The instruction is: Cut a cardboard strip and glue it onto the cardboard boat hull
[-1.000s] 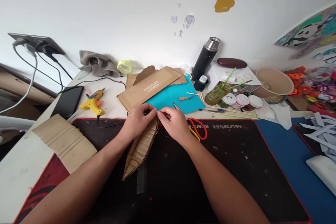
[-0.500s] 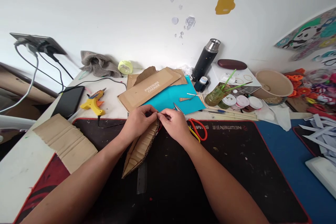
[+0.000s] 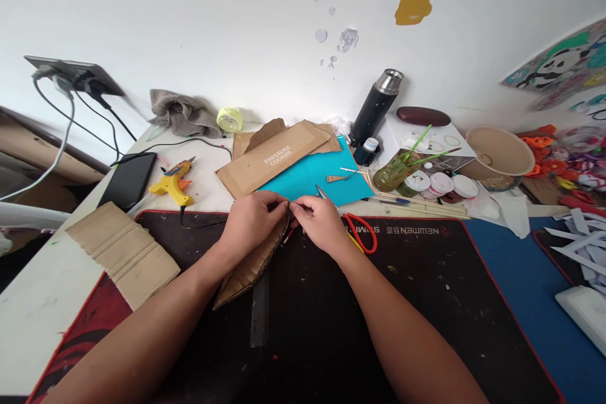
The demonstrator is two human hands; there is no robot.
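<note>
A leaf-shaped piece of corrugated cardboard slants over the black desk mat, its lower tip towards me. Its upper end is pinched by my left hand, fingers closed on it. My right hand is closed too, thumb and fingertips pinching the same end right beside the left fingertips. Scissors with red and yellow handles lie just behind the right hand, partly covered by it. A clear ruler rests on the mat under the cardboard's edge.
A yellow glue gun and a cardboard offcut lie at left. Behind my hands are a printed cardboard panel and a blue sheet. A black flask, a glass jar with brushes and a beige bowl stand at back right.
The cardboard piece has tilted, its lower tip shifting a little left and up, and less of its face shows. Both hands keep their pinch at its upper end. The view has shifted slightly.
</note>
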